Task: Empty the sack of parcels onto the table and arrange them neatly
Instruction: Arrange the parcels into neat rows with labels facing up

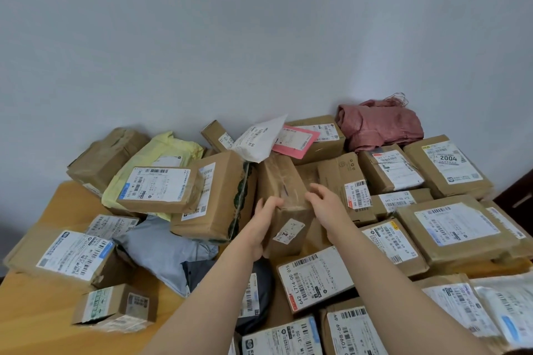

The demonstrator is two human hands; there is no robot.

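Sack (377, 127) lies emptied at table's (37, 297) far right corner; arranging step judged in hand. Central box (284, 196) is gripped by left hand (264, 228); right hand's (327, 206) curled-finger grasp cannot be told. Next, box needs squaring into rows.

Landmark: centre box (284, 196), upended amid the pile on the counter (34, 311). To it: left hand (265, 219) grips its left side; right hand (326, 204) at its right edge, contact unclear; leaning box (213, 196) touching its left; soft bag (161, 251) left and nearer; small box (115, 307) further left, nearest; envelope (259, 138) behind, on the pile; sack (380, 127) behind right, against the wall (259, 37); flat boxes (450, 228) right, side by side.
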